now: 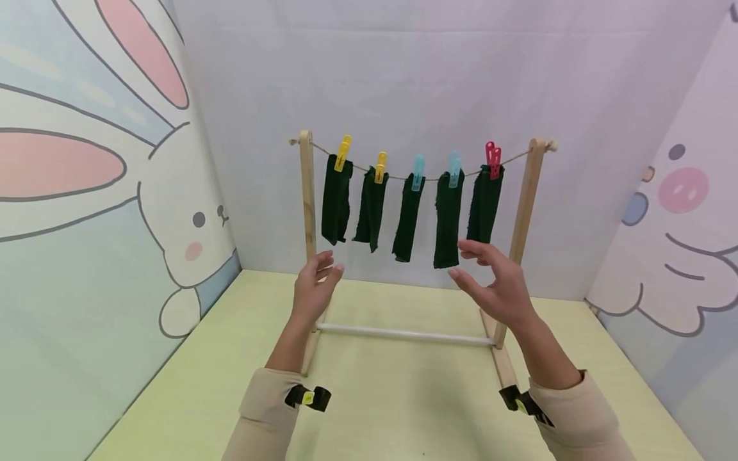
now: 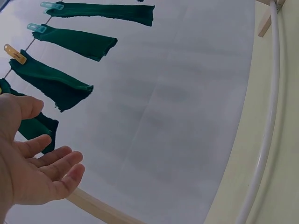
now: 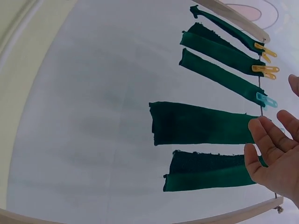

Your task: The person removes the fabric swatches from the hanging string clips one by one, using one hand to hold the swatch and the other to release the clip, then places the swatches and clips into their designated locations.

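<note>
Five dark-green cloth strips pegged along a twine line
Left hand and right hand (fingers relaxed, released) hover near the strips' lower ends.

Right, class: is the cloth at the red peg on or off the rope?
On. The red peg pins the green cloth to the rope, where it hangs.

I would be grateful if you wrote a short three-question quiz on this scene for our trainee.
1. How many dark green cloth strips hang from the thin brown twine line?
2. True or false: the person's left hand grips one of those strips.
3. What colour is the small plastic clothespin on the middle strip: (a) red, (b) yellow or (c) light blue?

Key: 1. Five. 2. False; that hand holds nothing. 3. (c), light blue.
</note>
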Available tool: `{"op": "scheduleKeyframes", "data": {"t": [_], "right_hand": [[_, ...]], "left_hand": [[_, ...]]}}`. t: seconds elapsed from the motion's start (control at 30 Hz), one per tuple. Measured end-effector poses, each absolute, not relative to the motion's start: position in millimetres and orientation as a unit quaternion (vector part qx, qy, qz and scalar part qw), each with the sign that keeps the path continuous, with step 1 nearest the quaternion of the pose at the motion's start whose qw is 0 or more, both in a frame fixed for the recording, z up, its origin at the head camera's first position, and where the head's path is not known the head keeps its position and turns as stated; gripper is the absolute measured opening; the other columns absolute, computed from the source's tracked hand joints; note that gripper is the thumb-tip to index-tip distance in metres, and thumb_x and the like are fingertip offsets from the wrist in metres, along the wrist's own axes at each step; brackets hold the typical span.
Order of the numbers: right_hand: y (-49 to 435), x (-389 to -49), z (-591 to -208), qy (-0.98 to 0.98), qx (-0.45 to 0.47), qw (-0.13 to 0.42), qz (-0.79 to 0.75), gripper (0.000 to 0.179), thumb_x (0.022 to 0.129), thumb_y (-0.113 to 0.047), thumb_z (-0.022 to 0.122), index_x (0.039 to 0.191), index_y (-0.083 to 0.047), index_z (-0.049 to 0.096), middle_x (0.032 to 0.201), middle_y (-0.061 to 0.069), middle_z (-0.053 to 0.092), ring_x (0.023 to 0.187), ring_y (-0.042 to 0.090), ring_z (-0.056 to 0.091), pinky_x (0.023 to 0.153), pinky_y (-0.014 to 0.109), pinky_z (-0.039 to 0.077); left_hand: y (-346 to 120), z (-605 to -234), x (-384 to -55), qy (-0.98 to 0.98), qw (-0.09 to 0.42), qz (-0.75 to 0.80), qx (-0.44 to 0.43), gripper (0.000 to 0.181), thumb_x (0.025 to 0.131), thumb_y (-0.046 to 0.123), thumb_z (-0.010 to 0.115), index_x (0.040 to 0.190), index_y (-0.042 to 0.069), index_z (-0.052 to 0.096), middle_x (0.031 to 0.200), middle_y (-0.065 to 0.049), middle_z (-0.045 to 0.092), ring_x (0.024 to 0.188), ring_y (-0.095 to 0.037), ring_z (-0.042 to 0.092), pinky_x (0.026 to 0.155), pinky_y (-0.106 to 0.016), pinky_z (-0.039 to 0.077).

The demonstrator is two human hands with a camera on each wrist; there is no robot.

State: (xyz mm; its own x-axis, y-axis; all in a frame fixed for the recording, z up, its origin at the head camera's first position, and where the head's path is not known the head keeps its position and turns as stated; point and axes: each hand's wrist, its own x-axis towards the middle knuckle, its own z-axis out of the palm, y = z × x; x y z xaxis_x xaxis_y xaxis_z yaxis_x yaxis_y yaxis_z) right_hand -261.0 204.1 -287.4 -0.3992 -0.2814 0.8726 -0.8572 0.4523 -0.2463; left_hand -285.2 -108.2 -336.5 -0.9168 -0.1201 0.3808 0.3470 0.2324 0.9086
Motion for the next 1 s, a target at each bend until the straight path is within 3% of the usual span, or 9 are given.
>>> {"op": "scheduleKeyframes", "data": {"t": [0.23, 0.43, 0.63, 0.8, 1.0], "right_hand": [[195, -267, -271, -0.768, 0.373, 0.370, 0.366, 0.053, 0.072, 0.002, 0.074, 0.122, 0.002, 0.056, 0.120, 0.012, 0.059, 0.101, 0.026, 0.058, 0.085, 0.021, 0.041], [187, -273, -259, -0.765, 0.381, 0.360, 0.376, 0.054, 0.073, 0.005, 0.073, 0.122, 0.003, 0.054, 0.121, 0.016, 0.058, 0.103, 0.025, 0.057, 0.082, 0.028, 0.044], [180, -280, -246, -0.758, 0.386, 0.354, 0.390, 0.053, 0.074, 0.007, 0.072, 0.123, 0.003, 0.053, 0.121, 0.018, 0.057, 0.104, 0.025, 0.056, 0.081, 0.034, 0.047], [173, -286, -231, -0.755, 0.389, 0.357, 0.390, 0.053, 0.076, 0.005, 0.071, 0.125, 0.003, 0.052, 0.123, 0.013, 0.057, 0.106, 0.023, 0.056, 0.079, 0.042, 0.047], [166, -290, -218, -0.750, 0.393, 0.363, 0.390, 0.054, 0.075, 0.007, 0.071, 0.124, 0.006, 0.050, 0.123, 0.015, 0.057, 0.106, 0.026, 0.056, 0.079, 0.042, 0.047]], "left_hand": [[-103, -334, -300, -0.729, 0.126, -0.671, -0.047, 0.052, 0.092, 0.029, 0.060, 0.136, 0.007, 0.043, 0.127, -0.015, 0.051, 0.113, -0.028, 0.051, 0.091, -0.044, 0.042], [-99, -333, -315, -0.724, 0.086, -0.683, -0.039, 0.068, 0.091, 0.030, 0.061, 0.144, 0.006, 0.026, 0.133, -0.018, 0.045, 0.118, -0.029, 0.046, 0.095, -0.045, 0.039], [-98, -332, -331, -0.660, 0.050, -0.749, -0.018, 0.076, 0.090, 0.031, 0.062, 0.147, 0.006, 0.018, 0.135, -0.016, 0.044, 0.115, -0.027, 0.052, 0.095, -0.040, 0.040], [-98, -331, -337, -0.602, 0.070, -0.793, -0.059, 0.070, 0.091, 0.032, 0.060, 0.145, 0.011, 0.022, 0.138, -0.016, 0.041, 0.117, -0.027, 0.050, 0.096, -0.042, 0.038], [-92, -327, -334, -0.571, 0.153, -0.800, -0.100, 0.051, 0.092, 0.032, 0.060, 0.134, 0.012, 0.038, 0.124, -0.011, 0.054, 0.111, -0.026, 0.055, 0.094, -0.043, 0.040]]}}
